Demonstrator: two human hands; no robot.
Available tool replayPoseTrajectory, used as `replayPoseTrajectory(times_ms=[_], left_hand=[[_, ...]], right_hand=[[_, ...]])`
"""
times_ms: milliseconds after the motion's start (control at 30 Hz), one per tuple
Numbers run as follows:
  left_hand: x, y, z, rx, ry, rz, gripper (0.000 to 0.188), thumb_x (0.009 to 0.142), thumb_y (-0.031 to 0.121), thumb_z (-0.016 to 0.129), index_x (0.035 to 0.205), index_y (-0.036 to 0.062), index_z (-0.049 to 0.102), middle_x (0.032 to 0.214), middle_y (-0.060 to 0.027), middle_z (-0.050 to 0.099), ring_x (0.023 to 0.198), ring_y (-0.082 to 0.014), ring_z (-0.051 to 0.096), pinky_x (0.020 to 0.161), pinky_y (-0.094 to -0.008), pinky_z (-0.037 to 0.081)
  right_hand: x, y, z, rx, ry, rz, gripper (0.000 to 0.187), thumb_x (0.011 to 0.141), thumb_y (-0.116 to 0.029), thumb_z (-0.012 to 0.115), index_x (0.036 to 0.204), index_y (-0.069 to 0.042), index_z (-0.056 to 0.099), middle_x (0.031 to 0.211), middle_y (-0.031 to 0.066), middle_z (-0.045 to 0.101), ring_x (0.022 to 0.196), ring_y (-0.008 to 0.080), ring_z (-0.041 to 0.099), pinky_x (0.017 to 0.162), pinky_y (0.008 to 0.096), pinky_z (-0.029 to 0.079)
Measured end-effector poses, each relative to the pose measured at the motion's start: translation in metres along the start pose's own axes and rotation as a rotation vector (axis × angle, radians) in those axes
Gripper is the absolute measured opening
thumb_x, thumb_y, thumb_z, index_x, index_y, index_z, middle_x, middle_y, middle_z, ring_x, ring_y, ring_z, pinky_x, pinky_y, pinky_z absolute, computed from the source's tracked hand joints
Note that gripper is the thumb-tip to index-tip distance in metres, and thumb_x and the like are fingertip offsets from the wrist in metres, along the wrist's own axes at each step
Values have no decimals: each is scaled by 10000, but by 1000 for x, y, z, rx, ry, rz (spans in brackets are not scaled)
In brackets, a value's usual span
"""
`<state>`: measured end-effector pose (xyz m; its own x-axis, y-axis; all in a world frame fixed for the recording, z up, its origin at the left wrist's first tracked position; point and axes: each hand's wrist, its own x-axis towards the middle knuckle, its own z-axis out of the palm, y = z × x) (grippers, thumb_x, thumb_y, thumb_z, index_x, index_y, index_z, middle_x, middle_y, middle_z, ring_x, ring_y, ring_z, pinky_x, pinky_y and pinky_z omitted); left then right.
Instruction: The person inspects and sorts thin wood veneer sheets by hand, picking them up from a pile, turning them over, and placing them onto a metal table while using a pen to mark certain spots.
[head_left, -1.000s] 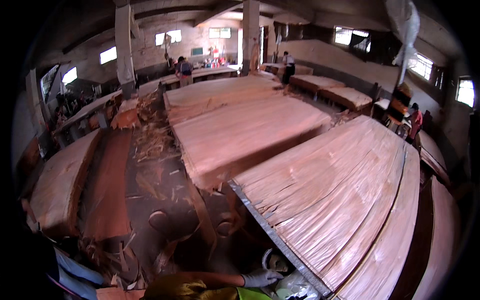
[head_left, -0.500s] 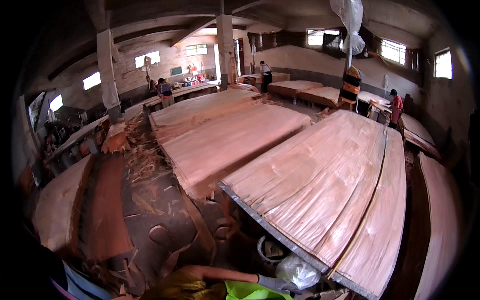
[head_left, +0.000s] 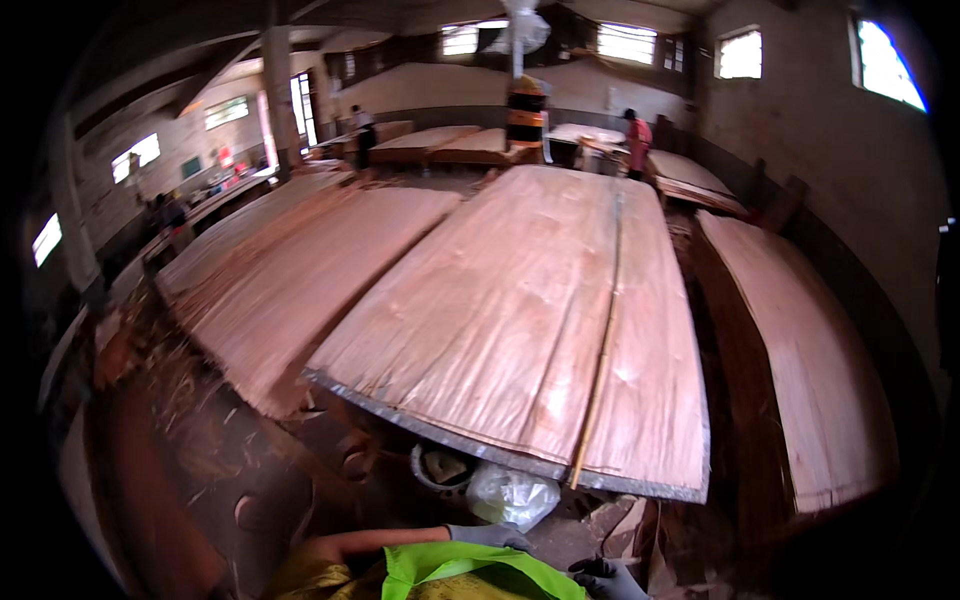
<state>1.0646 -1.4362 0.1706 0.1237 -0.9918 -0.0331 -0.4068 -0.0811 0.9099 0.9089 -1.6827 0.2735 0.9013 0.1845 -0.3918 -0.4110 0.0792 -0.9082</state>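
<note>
My left hand (head_left: 492,537), in a grey glove, is low in front of my bright green apron (head_left: 450,562); the apron's edge and blur hide its fingers. At the lower edge, my right hand (head_left: 607,577), gloved grey with dark fingertips, is near the apron's right side. Its fingers look curled in, and what they hold, if anything, is hidden. Beyond both hands stands a long stack of thin pinkish wood veneer sheets (head_left: 500,300). A narrow wooden strip (head_left: 600,375) lies lengthwise on it, its near end sticking out past the grey front edge.
A clear plastic bag (head_left: 512,494) and a round tub (head_left: 440,466) sit below the stack's front edge. More veneer stacks flank it, at left (head_left: 320,270) and right (head_left: 790,350). Scraps litter the floor at left. Co-workers stand far back, one in red (head_left: 637,140).
My view has swung right, so the veneer stack now lies more centrally. My right hand has come into view at the lower edge. The left hand still stays low by the apron.
</note>
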Motion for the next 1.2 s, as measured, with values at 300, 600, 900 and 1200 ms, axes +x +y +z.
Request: replayPoseTrajectory(times_ms=[300,600,900,1200], left_hand=[[15,19,-5,39,774,-163,147,869,167,536,814,56,614,738,-49,597,733,-154,557,732,-283,451],[46,51,15,972,466,82,554,828,380,513,1322,135,452,1351,-113,455,1214,-263,451,1044,-416,273],[-5,47,15,508,527,194,289,801,263,609,1068,155,636,902,-36,637,904,-223,589,992,-450,347],[-85,25,37,76,910,-124,176,797,183,663,917,56,644,978,-97,583,947,-266,545,851,-378,429]], right_hand=[[-11,41,3,-36,176,-135,101,819,-99,628,815,-1,655,666,-24,581,584,52,472,515,225,371],[9,36,-9,273,114,241,168,881,-220,552,836,-65,596,580,-20,464,455,88,404,428,226,304],[32,18,13,168,-31,164,152,882,-185,543,778,-94,605,622,-58,475,576,43,416,502,198,318],[101,66,9,-23,-247,220,184,885,-186,571,984,-30,586,839,-18,553,689,105,512,646,206,441]])
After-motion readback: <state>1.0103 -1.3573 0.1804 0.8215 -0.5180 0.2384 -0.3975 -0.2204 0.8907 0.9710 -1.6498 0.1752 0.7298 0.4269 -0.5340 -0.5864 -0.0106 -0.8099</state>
